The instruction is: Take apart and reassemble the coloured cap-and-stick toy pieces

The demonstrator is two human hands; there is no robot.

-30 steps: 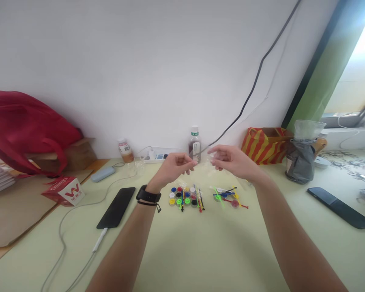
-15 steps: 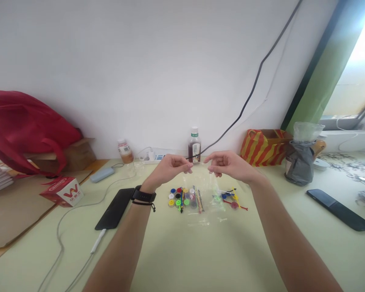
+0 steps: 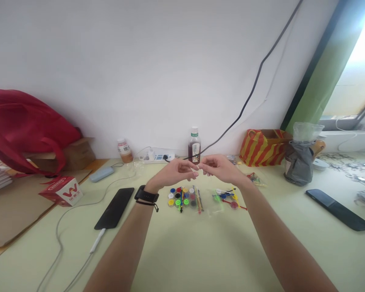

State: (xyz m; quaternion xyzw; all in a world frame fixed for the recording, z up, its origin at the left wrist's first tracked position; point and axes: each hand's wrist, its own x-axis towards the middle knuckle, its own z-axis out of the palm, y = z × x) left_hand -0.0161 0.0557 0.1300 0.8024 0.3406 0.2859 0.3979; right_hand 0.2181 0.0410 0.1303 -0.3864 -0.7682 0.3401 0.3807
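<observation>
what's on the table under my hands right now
Below the left hand and right hand lie two clusters of small coloured plastic pieces. Whether the pinched fingertips hold a clear bag is too faint to tell.

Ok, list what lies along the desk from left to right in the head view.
Red bag → red-and-white box → black phone → coloured caps and sticks → striped bag → grey wrapped bundle → dark phone.

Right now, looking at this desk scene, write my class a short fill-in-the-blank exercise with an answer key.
1. The left hand and right hand meet above the ____ table.
2. The wrist with the black watch is the ____ one.
3. The dark bottle behind the hands has a ____ cap.
4. The bag at far left is ____.

Answers: green; left; green; red
</observation>
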